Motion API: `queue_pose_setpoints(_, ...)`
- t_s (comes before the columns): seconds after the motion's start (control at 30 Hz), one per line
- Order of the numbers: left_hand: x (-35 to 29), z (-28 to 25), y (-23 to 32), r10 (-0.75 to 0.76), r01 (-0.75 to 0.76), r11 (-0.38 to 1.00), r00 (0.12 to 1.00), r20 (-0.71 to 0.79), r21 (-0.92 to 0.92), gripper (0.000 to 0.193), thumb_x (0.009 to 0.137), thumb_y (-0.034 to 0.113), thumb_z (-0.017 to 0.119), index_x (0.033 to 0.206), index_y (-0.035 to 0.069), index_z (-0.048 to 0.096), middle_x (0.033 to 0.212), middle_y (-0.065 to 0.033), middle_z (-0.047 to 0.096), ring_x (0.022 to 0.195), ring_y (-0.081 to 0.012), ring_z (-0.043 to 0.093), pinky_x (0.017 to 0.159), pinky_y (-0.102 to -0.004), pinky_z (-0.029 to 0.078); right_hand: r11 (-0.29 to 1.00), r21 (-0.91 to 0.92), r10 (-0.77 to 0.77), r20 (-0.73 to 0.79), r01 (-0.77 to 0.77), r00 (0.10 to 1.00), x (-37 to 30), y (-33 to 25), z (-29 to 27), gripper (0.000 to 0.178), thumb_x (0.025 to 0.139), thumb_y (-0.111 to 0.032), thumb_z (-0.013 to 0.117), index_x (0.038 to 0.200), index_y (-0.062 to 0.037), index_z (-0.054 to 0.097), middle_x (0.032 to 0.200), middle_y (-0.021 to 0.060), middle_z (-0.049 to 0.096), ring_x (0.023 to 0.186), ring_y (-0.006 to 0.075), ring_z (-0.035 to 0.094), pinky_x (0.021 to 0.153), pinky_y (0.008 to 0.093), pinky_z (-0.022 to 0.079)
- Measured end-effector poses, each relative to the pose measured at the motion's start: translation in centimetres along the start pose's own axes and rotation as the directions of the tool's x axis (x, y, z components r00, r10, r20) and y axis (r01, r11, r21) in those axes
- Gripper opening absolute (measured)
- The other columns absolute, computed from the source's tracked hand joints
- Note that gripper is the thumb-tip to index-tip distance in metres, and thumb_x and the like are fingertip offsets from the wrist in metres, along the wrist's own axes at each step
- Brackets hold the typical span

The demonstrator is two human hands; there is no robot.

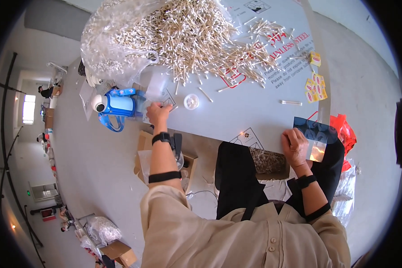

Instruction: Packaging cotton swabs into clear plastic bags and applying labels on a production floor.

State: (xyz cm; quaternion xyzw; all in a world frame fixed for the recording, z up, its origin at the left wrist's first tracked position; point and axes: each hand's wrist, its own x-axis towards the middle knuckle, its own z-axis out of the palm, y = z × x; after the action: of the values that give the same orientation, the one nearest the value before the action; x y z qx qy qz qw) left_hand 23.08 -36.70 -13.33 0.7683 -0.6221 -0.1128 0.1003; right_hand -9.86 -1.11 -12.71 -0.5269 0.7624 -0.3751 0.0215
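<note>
My left hand (158,113) is at the table's near left edge, its fingers pinched together. A cotton swab (174,107) shows at its fingertips. Just right of it stands a small round clear tub (191,102) with white swab tips inside. My right hand (295,145) is curled closed at the near right edge, against a dark glossy sheet or pouch (315,129) with a shiny gold lower part. Whatever is inside its fingers is hidden. Beyond both hands a large heap of cotton swabs (187,35) spills from a clear plastic bag (105,53).
A blue bottle (120,105) with a strap is left of my left hand. Yellow packets (316,87) lie at the table's right side, and two swabs (291,102) nearer me. Below the edge are a cardboard box (190,167) and a red bag (344,131).
</note>
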Motion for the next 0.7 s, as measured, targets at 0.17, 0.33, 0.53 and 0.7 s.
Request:
queue_pose_setpoints(0.17, -0.6, 1.0, -4.5, 0.285, -0.324, 0.934, 0.930, -0.232, -0.152, 0.033, 0.064, 0.020, 0.082, 0.092, 0.009, 0.067, 0.101, -0.0143, 0.062, 0.094, -0.0335, 0.059, 0.084, -0.0459, 0.047, 1.000, 0.000, -0.015, 0.007, 0.015, 1.000, 0.4, -0.7, 0.4, 0.010, 0.079, -0.005, 0.065, 0.080, -0.0061, 0.056, 0.073, 0.0102, 0.055, 0.069, 0.0319, 0.059, 0.059, 0.0406, 0.047)
queue_pose_setpoints(0.33, -1.1, 1.1, -3.9, 0.421, -0.452, 0.823, 0.892, -0.163, -0.345, 0.018, 0.069, 0.004, 0.075, 0.082, 0.007, 0.063, 0.087, -0.0120, 0.062, 0.090, -0.0329, 0.058, 0.080, -0.0448, 0.046, 1.000, -0.019, -0.014, 0.000, 0.014, 1.000, 0.0, -0.2, 0.0, 0.010, 0.079, -0.005, 0.065, 0.080, -0.0061, 0.055, 0.073, 0.0105, 0.055, 0.069, 0.0321, 0.059, 0.059, 0.0408, 0.047)
queue_pose_setpoints(0.53, 0.0, -0.7, -4.3, 0.539, -0.611, 0.787, 0.749, -0.385, -0.089, 0.008, 0.080, 0.001, 0.064, 0.083, 0.005, 0.057, 0.083, -0.0126, 0.062, 0.080, -0.0316, 0.059, 0.074, -0.0414, 0.047, 0.999, 0.025, -0.040, -0.012, 0.040, 0.999, 0.3, -0.8, 0.2, 0.011, 0.080, -0.006, 0.065, 0.079, -0.0063, 0.055, 0.073, 0.0109, 0.055, 0.070, 0.0333, 0.059, 0.060, 0.0409, 0.048)
queue_pose_setpoints(0.7, -8.3, -4.7, 1.0, 0.398, -0.465, 0.694, 0.884, -0.244, -0.550, 0.004, 0.089, 0.005, 0.059, 0.089, 0.002, 0.056, 0.086, -0.0135, 0.058, 0.079, -0.0280, 0.058, 0.073, -0.0383, 0.048, 0.901, 0.285, 0.300, 0.134, -0.327, 0.945, -0.7, 0.0, -0.5, 0.035, 0.073, -0.001, 0.071, 0.106, -0.0056, 0.060, 0.097, 0.0087, 0.060, 0.066, 0.0183, 0.056, 0.057, 0.0301, 0.046)
